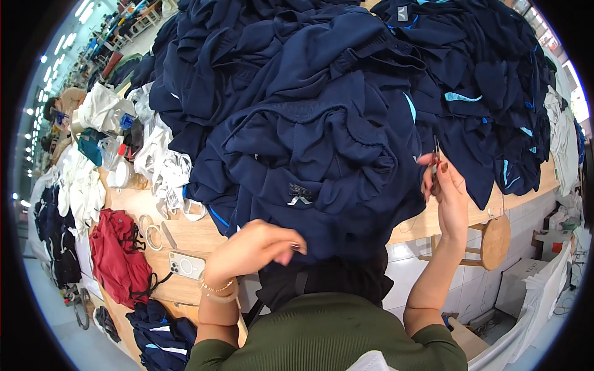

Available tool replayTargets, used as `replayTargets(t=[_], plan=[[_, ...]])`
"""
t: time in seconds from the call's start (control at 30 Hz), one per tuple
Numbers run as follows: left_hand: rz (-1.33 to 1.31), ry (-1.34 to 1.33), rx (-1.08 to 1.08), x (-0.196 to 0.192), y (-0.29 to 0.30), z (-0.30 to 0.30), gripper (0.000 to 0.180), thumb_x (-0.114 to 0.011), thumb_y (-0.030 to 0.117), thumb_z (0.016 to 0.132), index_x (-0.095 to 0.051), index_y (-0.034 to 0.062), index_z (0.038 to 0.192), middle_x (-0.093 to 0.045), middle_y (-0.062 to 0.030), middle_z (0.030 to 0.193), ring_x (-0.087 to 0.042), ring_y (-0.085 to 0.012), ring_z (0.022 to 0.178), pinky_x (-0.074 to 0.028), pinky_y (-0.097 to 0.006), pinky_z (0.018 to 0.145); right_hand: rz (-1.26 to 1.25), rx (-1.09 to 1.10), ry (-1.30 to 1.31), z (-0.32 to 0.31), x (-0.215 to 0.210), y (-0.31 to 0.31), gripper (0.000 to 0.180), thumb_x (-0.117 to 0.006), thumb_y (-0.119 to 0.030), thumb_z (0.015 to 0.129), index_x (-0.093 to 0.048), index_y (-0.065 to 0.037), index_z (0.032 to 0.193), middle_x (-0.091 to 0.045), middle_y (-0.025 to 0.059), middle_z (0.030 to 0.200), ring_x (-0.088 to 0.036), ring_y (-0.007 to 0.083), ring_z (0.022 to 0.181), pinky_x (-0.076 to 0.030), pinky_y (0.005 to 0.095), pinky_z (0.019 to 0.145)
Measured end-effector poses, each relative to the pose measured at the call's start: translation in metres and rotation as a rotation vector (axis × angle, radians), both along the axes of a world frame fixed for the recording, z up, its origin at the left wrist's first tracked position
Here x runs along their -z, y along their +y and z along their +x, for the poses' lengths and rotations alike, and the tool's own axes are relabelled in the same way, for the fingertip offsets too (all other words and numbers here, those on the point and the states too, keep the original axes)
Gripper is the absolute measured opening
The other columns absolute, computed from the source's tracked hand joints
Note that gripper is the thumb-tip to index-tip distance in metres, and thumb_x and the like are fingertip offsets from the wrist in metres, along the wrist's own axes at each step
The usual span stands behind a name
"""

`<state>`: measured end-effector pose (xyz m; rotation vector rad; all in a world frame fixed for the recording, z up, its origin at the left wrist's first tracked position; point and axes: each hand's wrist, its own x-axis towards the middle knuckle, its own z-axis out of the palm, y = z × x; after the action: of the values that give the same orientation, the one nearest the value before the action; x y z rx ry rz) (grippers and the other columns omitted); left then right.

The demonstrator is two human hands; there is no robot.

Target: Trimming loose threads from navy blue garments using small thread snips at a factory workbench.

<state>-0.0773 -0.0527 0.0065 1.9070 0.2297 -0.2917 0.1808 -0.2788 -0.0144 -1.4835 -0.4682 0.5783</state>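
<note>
A navy garment [291,148] with a gathered elastic waistband lies in front of me on a large heap of navy clothes [247,49]. A small dark label with a light tab [301,196] shows inside its waist. My left hand [263,247] is at the garment's near edge, fingers curled in toward the thumb; what they hold, if anything, is hidden. The cloth to the right of it is blurred. My right hand [447,188] is raised at the garment's right side, closed around small scissors [435,153] with their points upward.
Left on the wooden table [198,221] lie white garments [164,161], tape rolls [153,236], a phone [187,266] and a red bag [117,256]. More navy clothes [162,337] lie at the lower left. A wooden stool [495,242] stands at the right below the table edge.
</note>
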Motion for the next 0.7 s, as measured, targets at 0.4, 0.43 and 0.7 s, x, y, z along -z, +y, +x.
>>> replayTargets(t=[0.4, 0.43, 0.7], plan=[[0.801, -0.678, -0.697, 0.011, -0.013, 0.064, 0.033, -0.08, 0.021, 0.074, -0.064, 0.0067, 0.098, -0.054, -0.0087, 0.102, -0.061, -0.0253, 0.083, -0.051, -0.034, 0.07, -0.193, 0.013, -0.887, -0.032, -0.002, 0.08, 0.033, -0.075, -0.002, 0.071, -0.064, -0.004, 0.102, -0.054, 0.0089, 0.08, -0.052, 0.0248, 0.076, -0.045, 0.0315, 0.071], [0.767, -0.644, -0.696, 0.022, -0.021, 0.084, 0.037, -0.079, 0.022, 0.074, -0.064, 0.0092, 0.105, -0.052, -0.0082, 0.104, -0.061, -0.0253, 0.084, -0.051, -0.035, 0.068, -0.188, 0.022, -0.899, -0.024, 0.002, 0.079, 0.031, -0.073, -0.001, 0.071, -0.064, -0.003, 0.101, -0.054, 0.009, 0.08, -0.053, 0.0251, 0.077, -0.045, 0.0314, 0.071], [0.397, -0.957, -1.008, 0.043, -0.004, 0.071, 0.01, -0.064, -0.007, 0.084, -0.069, 0.0014, 0.085, -0.046, -0.002, 0.097, -0.047, -0.0069, 0.073, -0.039, -0.019, 0.06, 0.112, 0.245, -0.377, 0.008, 0.043, 0.085, 0.014, -0.067, -0.009, 0.091, -0.068, 0.004, 0.094, -0.058, -0.0041, 0.076, -0.047, 0.0022, 0.07, -0.038, 0.0159, 0.064]])
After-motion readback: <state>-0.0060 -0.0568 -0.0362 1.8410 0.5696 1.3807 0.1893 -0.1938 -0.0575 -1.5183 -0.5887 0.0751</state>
